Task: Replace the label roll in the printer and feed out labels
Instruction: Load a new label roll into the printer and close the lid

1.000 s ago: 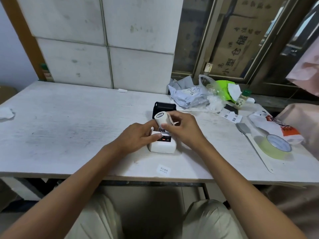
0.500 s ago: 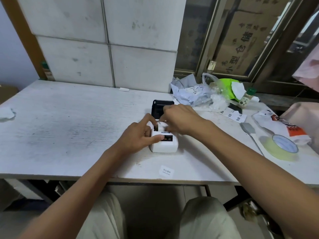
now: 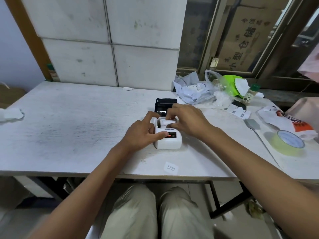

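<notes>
The right hand [image 3: 187, 120] is pinching the label roll [image 3: 166, 121] with narrowed fingertips and is seating it in the open bay of the white printer [image 3: 168, 138], so the roll is lying partly inside the compartment, directly under those fingers. Just to the left of that grip, the left hand [image 3: 143, 133] is bracing the printer body, its thumb lying across the front face near the small lit display and its index finger reaching over the bay's left edge; whether it is pressing or merely resting cannot be told. Just behind the grip, the black lid [image 3: 165, 105] is standing open and upright. The printer is sitting on the white table [image 3: 69, 118], and a single loose label [image 3: 170, 168] is lying nearer the person, at the table's front edge. Well off to the right of the grip, a tape roll [image 3: 287, 142] is lying flat. To seat the roll well, it probably needs to be kept square to the bay walls, with its free end leading toward the front slot and the left hand steadying the body against sliding, before the lid is closed.
</notes>
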